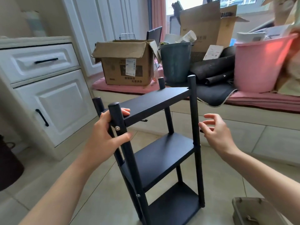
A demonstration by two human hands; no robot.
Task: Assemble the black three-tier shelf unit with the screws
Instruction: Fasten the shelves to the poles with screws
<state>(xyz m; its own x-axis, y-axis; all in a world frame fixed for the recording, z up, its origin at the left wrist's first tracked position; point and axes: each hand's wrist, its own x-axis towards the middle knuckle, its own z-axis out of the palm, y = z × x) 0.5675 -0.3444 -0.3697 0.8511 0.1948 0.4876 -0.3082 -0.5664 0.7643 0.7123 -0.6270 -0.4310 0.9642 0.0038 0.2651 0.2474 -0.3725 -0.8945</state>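
Note:
The black three-tier shelf unit (164,153) stands upright on the tiled floor in front of me, with three flat boards between four round posts. A silver screw head (117,127) shows on the near left post below the top board, and another screw (138,195) sits lower on the same post. My left hand (107,135) wraps around the near left post at the top board's corner, thumb under and fingers over the board. My right hand (215,130) hovers just right of the near right post (195,135), fingers spread, holding nothing.
A white cabinet with black handles (48,101) stands at the left. Behind the shelf are a cardboard box (126,62), a dark green bucket (176,62), a pink tub (258,65) and dark mats on a pink cushion. A beige tray (253,211) lies at the bottom right.

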